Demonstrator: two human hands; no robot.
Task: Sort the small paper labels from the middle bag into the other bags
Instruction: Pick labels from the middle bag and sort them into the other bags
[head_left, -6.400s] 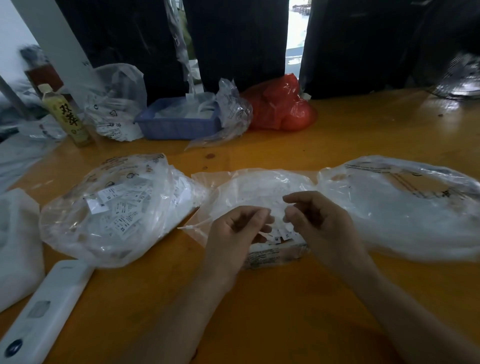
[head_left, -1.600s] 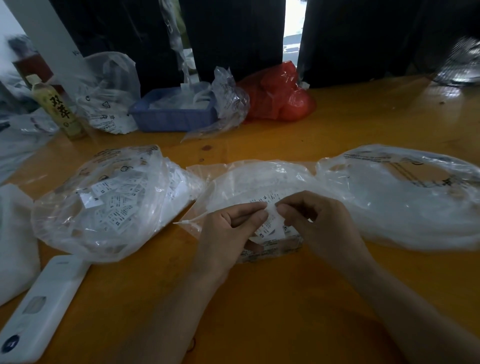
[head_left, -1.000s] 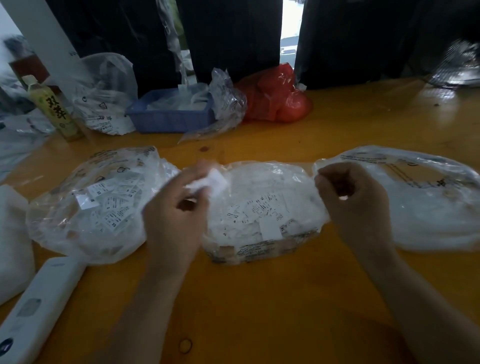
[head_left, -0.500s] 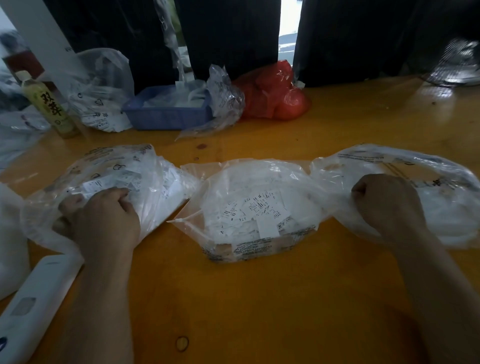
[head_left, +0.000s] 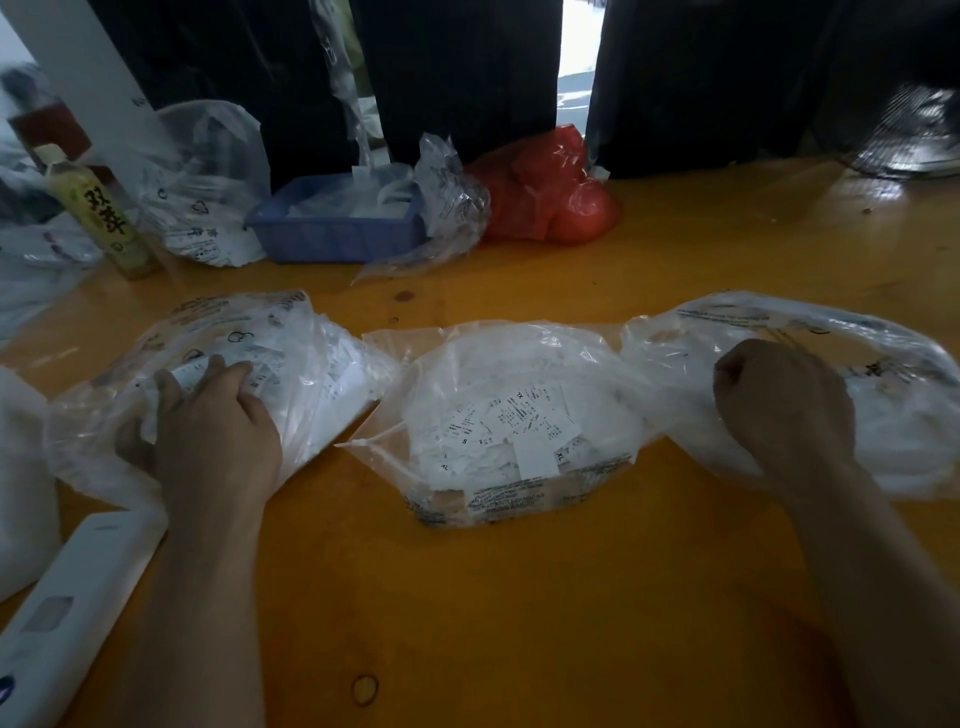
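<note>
Left hand (head_left: 208, 441) inside left bag (head_left: 311, 364), curled right hand (head_left: 782, 410) in right bag (head_left: 909, 415)

Orange table (head_left: 519, 597): three clear bags (head_left: 519, 374), bottle (head_left: 98, 213), blue basket (head_left: 332, 239).

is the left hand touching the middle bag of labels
Apart. In the head view the left hand rests in the left clear plastic bag, and bare orange table shows between it and the middle clear plastic bag of paper labels.
</note>
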